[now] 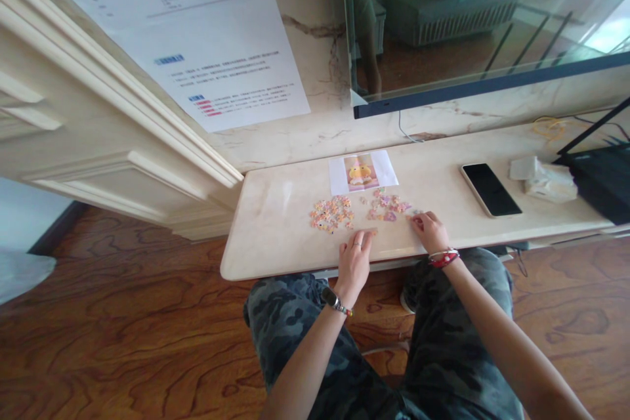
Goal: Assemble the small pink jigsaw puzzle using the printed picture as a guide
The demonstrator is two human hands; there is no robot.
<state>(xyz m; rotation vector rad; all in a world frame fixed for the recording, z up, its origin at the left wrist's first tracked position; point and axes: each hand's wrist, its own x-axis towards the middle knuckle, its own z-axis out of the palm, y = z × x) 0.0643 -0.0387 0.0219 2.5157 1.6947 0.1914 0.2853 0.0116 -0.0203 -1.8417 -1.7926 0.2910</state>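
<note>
Two bare hands work low over a pale shelf [275, 226], and I take the print [363, 172], a white sheet with a yellow figure on a pinkish ground, as the landmark. The left hand [355, 259] is in front of the print, on the side toward the seated person, its fingers bent and fingertips down near the shelf's front edge. I cannot tell whether it grips anything. It wears a ring [357, 244], with a dark watch [331, 297] at the wrist. The right hand [430, 231] is in front of the print and to its right, fingers bunched together at the edge of some tiny bits; whether one is pinched there is too small to tell. A red bracelet [443, 257] circles that wrist.

Small pieces lie in two loose groups. The orange and pink pieces [331, 213] spread in front of the print's left part and beyond its left edge. The pink and lilac pieces [388, 205] lie in front of its right part, reaching toward the right hand.

Well to the right of the print lies a phone [491, 189], dark screen up. Farther right come a pack of tissues [548, 182] and a black box [598, 180]. Above the print, to the right, is a television [472, 20]; above it, to the left, hangs a printed notice [197, 39].
</note>
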